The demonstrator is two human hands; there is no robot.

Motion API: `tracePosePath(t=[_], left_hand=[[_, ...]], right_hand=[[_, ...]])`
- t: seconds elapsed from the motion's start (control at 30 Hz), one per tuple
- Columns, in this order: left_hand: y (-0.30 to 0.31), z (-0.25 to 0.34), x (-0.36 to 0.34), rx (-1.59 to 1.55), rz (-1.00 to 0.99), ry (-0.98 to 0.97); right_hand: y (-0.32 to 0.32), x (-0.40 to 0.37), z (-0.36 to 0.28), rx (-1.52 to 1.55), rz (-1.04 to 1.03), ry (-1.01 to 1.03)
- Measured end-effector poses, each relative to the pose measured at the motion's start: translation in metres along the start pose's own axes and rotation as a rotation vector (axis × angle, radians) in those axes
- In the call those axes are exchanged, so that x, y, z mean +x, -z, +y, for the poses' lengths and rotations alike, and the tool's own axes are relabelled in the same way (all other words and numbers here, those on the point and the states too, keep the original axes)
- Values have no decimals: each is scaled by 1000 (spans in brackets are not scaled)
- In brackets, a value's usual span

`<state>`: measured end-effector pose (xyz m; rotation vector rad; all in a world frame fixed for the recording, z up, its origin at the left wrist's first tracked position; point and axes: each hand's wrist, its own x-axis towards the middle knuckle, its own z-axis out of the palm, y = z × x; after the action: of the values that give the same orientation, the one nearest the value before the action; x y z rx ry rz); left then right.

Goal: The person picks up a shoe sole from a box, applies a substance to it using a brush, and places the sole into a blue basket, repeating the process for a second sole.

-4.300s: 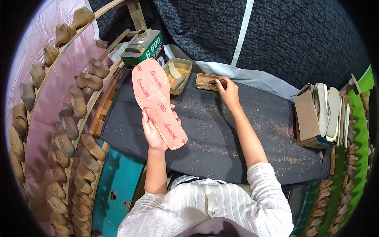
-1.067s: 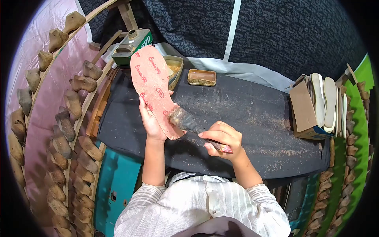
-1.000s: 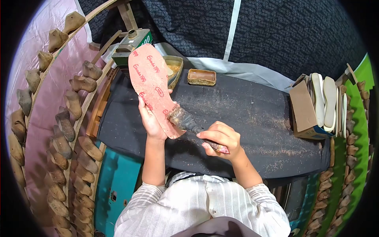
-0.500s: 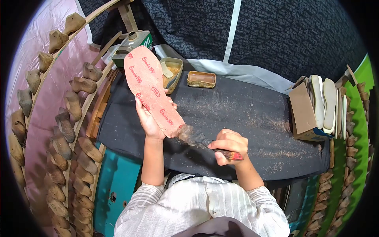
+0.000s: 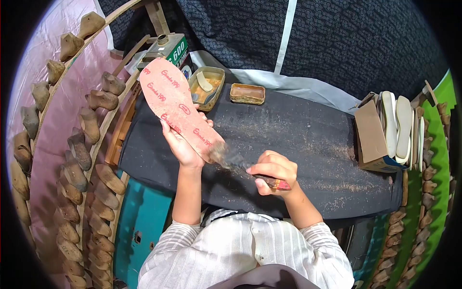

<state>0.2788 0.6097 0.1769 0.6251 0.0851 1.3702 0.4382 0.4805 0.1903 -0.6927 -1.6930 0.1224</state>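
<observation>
A salmon-coloured shoe insole with red lettering is raised above the table, tilted with its narrow end toward me. My left hand grips it by the waist, thumb on the near edge and fingers round the far edge. My right hand is closed round the handle of a brush, whose reddish end pokes out below the fist. The dark bristles, smeared by motion, meet the insole's narrow end.
A dark cloth with scattered dust covers the table. Behind the insole stand a metal can, a tub holding a pale piece, and a small dish. A cardboard box of soles is at right; wooden shoe lasts line racks.
The insole has shifted slightly left and tilted a little, uncovering more of the tub and can. My right hand and the brush have moved left and slightly up along with it.
</observation>
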Motion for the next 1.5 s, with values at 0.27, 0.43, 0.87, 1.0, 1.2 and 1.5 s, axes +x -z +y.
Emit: tracePosePath(t=[0.27,0.43,0.87,1.0,1.2,1.5], left_hand=[[-6,1,-4,33,-32,-10],[3,3,-1,9,-49,-45],[0,-1,-6,73,33,-57],[-4,-7,-11,65,96,-64],[4,-13,-15,63,-50,30],[0,-10,-17,78,45,14]], right_hand=[[-19,2,1,-22,-58,35],[-5,3,-1,-35,-143,6],[-7,7,-4,-64,-152,-16],[-7,15,-3,-55,-111,-50],[-21,17,-2,-97,-44,-1],[0,17,-8,-66,-159,-96]])
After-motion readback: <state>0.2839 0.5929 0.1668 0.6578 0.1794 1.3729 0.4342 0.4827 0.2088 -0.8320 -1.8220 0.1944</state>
